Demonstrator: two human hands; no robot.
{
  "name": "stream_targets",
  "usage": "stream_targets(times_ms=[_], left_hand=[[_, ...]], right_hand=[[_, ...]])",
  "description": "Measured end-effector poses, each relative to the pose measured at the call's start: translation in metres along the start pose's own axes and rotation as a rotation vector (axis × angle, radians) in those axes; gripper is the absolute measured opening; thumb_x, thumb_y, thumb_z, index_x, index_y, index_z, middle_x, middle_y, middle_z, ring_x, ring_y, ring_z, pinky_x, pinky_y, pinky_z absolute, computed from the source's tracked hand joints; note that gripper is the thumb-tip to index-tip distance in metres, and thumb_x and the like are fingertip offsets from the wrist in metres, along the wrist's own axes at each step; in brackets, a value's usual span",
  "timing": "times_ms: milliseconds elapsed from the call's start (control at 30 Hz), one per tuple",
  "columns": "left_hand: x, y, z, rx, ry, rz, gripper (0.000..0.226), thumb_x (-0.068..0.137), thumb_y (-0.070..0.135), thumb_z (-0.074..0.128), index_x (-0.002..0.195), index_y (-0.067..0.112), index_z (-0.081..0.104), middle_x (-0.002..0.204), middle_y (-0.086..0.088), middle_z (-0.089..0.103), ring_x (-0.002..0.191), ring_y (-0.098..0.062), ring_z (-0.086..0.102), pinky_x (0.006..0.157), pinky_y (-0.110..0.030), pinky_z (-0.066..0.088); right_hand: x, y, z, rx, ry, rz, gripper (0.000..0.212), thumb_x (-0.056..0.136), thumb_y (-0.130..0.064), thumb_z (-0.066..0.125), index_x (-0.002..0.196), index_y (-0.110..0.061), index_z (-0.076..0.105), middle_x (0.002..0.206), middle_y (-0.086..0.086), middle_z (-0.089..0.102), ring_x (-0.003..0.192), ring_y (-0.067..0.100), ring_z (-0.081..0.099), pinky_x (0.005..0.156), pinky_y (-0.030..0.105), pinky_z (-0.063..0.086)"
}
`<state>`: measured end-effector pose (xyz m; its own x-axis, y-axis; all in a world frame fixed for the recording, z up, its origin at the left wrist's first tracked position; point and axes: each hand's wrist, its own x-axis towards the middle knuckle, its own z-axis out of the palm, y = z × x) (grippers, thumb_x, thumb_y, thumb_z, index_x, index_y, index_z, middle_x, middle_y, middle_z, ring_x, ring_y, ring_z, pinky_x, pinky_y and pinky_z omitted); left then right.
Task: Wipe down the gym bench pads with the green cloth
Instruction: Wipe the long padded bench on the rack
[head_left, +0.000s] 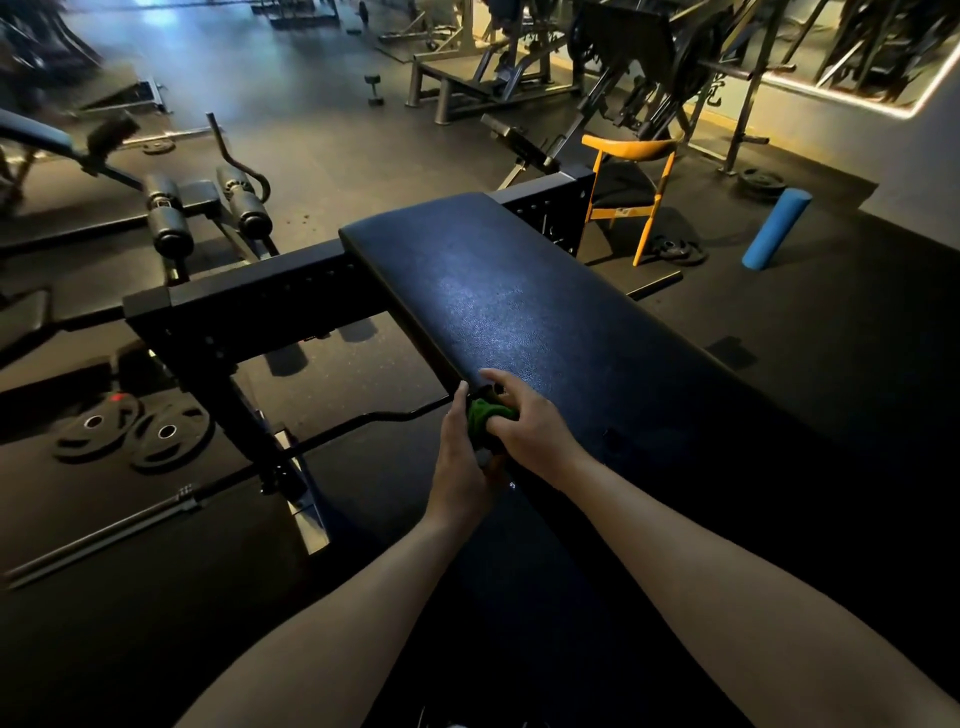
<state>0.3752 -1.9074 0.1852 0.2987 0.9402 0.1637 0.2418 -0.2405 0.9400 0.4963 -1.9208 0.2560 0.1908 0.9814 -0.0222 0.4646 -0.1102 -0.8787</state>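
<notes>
GYM FLOOR: A green cloth (487, 415), bunched into a small wad, sits on the left edge of a black bench pad (519, 312), just toward 6 o'clock from the centre of the view, gripped between a person's two hands. The right hand (527, 423) closes over it from the 3 o'clock side, fingers curled into the fabric and one fingertip reaching onto the pad. The left hand (457, 457) cups it from 9 o'clock with the thumb lying along the pad's rim. Its other fingers appear to be tucked under the wad, though the dim light hides exactly how.

The cloth looks to be getting gathered or refolded at the pad's edge, not drawn across it, and the long stretch of upholstery running toward 12 o'clock looks not yet covered. The next move would call for flattening the cloth under one palm, then sweeping it along the pad from rim to rim with steady pressure.

The bench's steel frame (249, 301) juts out at 10 o'clock and weight plates (135, 428) lie on the floor at 8 o'clock. An orange chair (631, 148) stands at 1 o'clock, and a blue foam roller (776, 228) lies at 2 o'clock
</notes>
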Motion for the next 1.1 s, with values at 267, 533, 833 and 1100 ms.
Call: stream_targets(times_ms=[267, 533, 833, 1100], left_hand=[[0.056, 0.001, -0.021, -0.01, 0.34, -0.226, 0.053, 0.078, -0.015, 0.051, 0.124, 0.01, 0.056, 0.129, -0.019, 0.048, 0.115, -0.032, 0.051, 0.096, -0.029, 0.04], [0.098, -0.002, -0.007, -0.066, 0.134, -0.387, 0.038, 0.092, 0.003, 0.056, 0.128, 0.015, 0.057, 0.137, -0.013, 0.034, 0.121, -0.029, 0.048, 0.113, -0.031, 0.035], [0.046, 0.001, -0.001, 0.214, -0.046, -0.058, 0.045, 0.068, 0.018, 0.047, 0.107, 0.019, 0.07, 0.117, 0.002, 0.048, 0.107, -0.018, 0.038, 0.095, -0.021, 0.03], [0.06, -0.004, -0.015, 0.054, 0.057, -0.107, 0.05, 0.073, 0.009, 0.051, 0.12, 0.02, 0.066, 0.12, -0.001, 0.044, 0.116, -0.024, 0.049, 0.11, -0.037, 0.038]], right_hand=[[0.002, 0.038, 0.009, -0.383, 0.248, -0.201, 0.044, 0.079, -0.011, 0.054, 0.121, -0.009, 0.065, 0.113, 0.004, 0.065, 0.107, 0.022, 0.058, 0.1, 0.03, 0.043], [0.009, 0.041, 0.012, -0.404, 0.324, -0.162, 0.043, 0.08, -0.006, 0.057, 0.123, -0.009, 0.064, 0.112, 0.003, 0.064, 0.106, 0.019, 0.054, 0.098, 0.028, 0.042], [0.011, 0.043, 0.015, -0.446, 0.381, -0.18, 0.044, 0.078, -0.003, 0.054, 0.12, -0.005, 0.064, 0.108, 0.007, 0.065, 0.101, 0.027, 0.056, 0.095, 0.033, 0.043], [0.013, 0.044, 0.016, -0.47, 0.397, -0.18, 0.047, 0.075, 0.003, 0.05, 0.119, -0.006, 0.065, 0.106, 0.006, 0.065, 0.098, 0.027, 0.056, 0.092, 0.029, 0.041]])
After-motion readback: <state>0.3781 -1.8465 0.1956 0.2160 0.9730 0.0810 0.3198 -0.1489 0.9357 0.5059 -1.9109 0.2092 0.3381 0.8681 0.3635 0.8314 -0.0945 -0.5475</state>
